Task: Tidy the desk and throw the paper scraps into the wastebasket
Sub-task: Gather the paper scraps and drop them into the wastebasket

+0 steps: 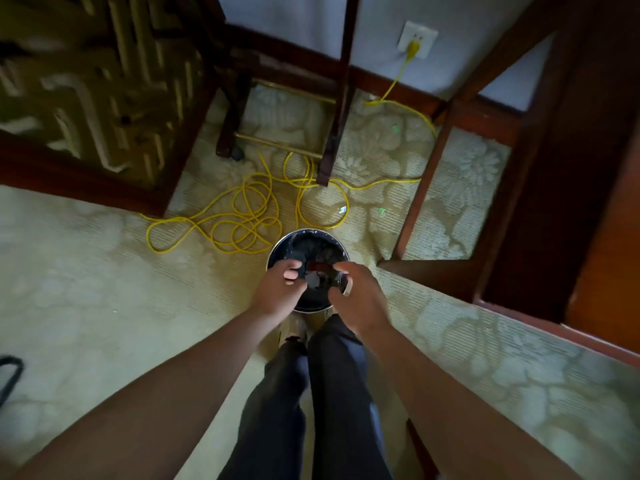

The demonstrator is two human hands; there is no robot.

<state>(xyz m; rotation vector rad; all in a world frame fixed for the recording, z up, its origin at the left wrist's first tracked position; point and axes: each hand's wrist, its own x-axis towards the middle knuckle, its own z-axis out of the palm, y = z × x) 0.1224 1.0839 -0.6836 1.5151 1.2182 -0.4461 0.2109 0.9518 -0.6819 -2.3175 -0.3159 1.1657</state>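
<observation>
**Hands over wastebasket; scraps remain on carpet**

While both hands hover at centre frame, the left hand (282, 284) is loosely curled and the right hand (353, 289) half-closed; whether either has hold of anything cannot be told. The wastebasket (277, 247) sits directly beneath them. Paper scraps (343, 210) lie beyond it, upper right, nearer the right hand.

Wastebasket (277, 252): round, metal rim, dark liner inside, upright on the patterned carpet, just ahead of the feet.
Contents: pale scrap (313, 279) and a reddish-brown piece (317, 266) down in the liner; details too dim to read.
Green scrap (382, 210): small, loose on the carpet, right of the basket, near the desk leg.
Second green scrap (396, 127): farther back, by the wall.
Pale scrap by the cable (343, 209): tiny, on the carpet.
</observation>
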